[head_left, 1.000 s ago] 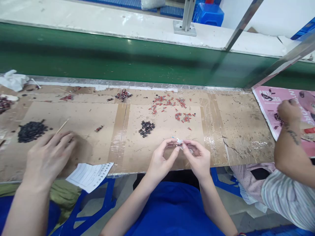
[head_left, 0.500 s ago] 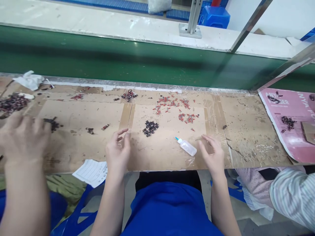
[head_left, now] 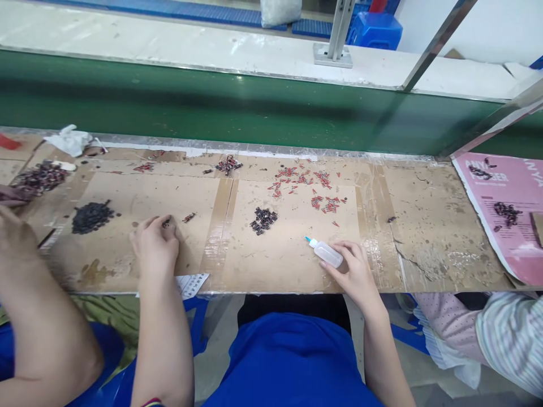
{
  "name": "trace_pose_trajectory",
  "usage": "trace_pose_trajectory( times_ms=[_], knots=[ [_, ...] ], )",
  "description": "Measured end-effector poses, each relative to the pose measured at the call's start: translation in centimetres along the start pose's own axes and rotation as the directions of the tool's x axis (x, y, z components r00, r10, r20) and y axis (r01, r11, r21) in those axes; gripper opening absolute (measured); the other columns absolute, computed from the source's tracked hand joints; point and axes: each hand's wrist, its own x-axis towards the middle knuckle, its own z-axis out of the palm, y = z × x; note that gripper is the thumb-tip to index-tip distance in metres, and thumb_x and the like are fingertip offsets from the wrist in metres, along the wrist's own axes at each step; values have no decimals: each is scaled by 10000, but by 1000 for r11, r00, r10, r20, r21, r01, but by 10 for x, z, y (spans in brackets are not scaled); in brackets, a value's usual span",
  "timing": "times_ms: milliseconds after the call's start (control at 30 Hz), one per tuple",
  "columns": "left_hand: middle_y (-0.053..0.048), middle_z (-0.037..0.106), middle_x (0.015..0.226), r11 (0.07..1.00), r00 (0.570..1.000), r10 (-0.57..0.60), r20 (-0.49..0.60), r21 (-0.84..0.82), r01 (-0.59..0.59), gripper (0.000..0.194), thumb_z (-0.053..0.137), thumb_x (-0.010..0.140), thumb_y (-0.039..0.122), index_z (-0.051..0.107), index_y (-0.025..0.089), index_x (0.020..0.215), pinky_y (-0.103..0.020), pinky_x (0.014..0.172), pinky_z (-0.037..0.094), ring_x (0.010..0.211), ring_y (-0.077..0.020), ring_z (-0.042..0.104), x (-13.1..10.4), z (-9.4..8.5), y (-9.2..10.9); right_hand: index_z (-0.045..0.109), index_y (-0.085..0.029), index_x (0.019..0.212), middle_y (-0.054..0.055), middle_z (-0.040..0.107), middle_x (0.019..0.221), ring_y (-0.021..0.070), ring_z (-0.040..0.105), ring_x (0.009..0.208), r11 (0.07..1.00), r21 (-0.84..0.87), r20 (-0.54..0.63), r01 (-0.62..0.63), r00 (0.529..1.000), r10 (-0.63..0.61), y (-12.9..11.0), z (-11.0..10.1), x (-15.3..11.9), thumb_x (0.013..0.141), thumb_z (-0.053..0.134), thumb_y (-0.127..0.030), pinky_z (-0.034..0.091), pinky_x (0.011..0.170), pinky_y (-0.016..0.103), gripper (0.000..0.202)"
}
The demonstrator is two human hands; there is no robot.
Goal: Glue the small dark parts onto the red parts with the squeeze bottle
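Right hand (head_left: 355, 272) around squeeze bottle (head_left: 330, 255); contents unclear.

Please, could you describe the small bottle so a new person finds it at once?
Start at the cardboard-covered table below the green panel. Right of the dark pile in its middle, the small bottle lies at the right hand. Its pale body and blue tip set it apart from the tiny red pieces.

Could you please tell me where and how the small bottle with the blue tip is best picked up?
Probably by the middle of the bottle's body, from the person's right, thumb on the near side and fingers on the far side. It lies flat, its narrow blue tip pointing left and away, so the wider body faces the right hand.
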Motion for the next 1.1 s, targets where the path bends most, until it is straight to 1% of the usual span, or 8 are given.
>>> trace_pose_trajectory(
  times_ms=[100,233,433,500,633,767,967,1100],
  knots=[
    [-11,547,811,999,1000,23,16,-24,-22,128,547,794,158,548,206,676,-565,1070,352,1090,-316,547,2,1,-9,678,-236,1020,105,661,1028,297,593,1045,997,66,-5,-37,999,37,-3,0,0,824,652,-450,512,914,476,291],
    [-22,599,877,989,991,129,23,-73,-127,129,553,793,215,605,217,675,-500,998,434,899,-260,619,-13,4,-16,652,-214,1025,100,710,1039,265,668,940,945,274,-7,-179,982,188,-8,0,0,810,662,-455,546,835,430,323],
    [-86,668,966,941,949,313,28,-142,-306,201,558,818,342,687,201,759,-448,909,498,854,-243,649,-53,7,9,674,-199,854,55,726,840,208,670,750,759,609,-50,-230,944,327,-9,3,3,714,735,-460,549,668,330,302],
    [-67,680,968,894,912,399,99,-265,-362,203,565,833,358,707,215,808,-397,912,513,912,-223,654,-71,14,25,680,-194,826,42,713,789,187,648,699,677,695,-37,-243,928,371,-9,7,4,694,748,-447,523,603,298,293],
    [-50,685,964,757,754,605,256,-478,-446,178,556,864,303,716,225,852,-359,873,540,918,-192,659,-105,41,54,666,-185,750,20,684,708,143,602,608,378,894,12,-240,856,516,-9,16,5,678,743,-434,442,493,240,270],
    [-63,684,955,713,706,657,264,-524,-466,155,556,873,261,705,219,874,-374,860,539,950,-206,641,-119,63,69,650,-196,738,10,687,698,141,616,614,154,965,81,-211,803,590,-11,20,8,658,740,-418,451,487,232,252],
    [-47,706,920,678,673,698,244,-528,-511,182,532,892,191,704,233,851,-382,863,506,916,-200,631,-122,69,78,637,-194,722,1,679,691,118,595,585,112,975,81,-190,779,621,-14,18,12,626,753,-393,428,459,205,250],
    [-38,729,873,693,651,701,292,-494,-526,146,555,894,199,697,230,882,-384,840,476,866,-204,627,-134,78,84,617,-184,706,-12,625,642,96,527,538,217,964,-8,-150,806,592,-15,21,13,650,738,-408,375,447,204,261]
  ],
)
